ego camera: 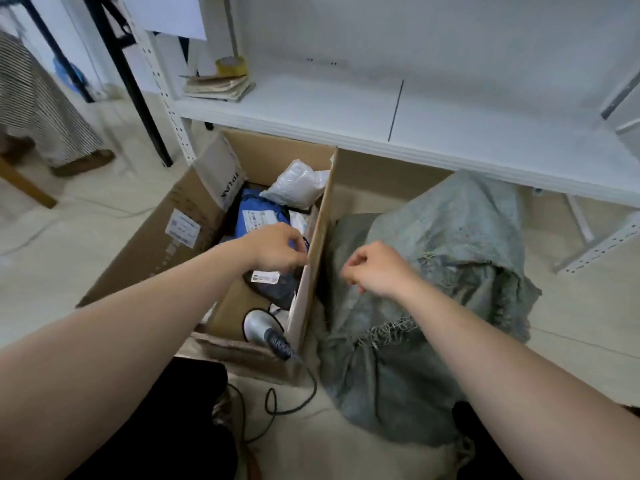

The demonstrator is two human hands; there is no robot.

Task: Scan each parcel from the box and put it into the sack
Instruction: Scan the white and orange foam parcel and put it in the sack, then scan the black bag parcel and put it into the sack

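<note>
1. The blue parcel (256, 216) and dark parcel (277, 289) lie in the box (166, 244). My left hand (277, 249) curls over them; whether it grips, I cannot tell.
2. My right hand (377, 268) hovers loosely curled and empty over the sack (450, 237), probably ready to open it.
3. The scanner (258, 325) rests in the box's near corner, within reach.

One box (156, 244), one sack (450, 237), one scanner (258, 325) — three parcels clear: blue (256, 206), white (298, 183), dark (277, 289).

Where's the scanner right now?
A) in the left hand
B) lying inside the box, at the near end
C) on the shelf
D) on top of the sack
B: the scanner lies inside the box at its near end, with its cable trailing out onto the floor. Neither the left hand nor the right hand touches it.
</note>
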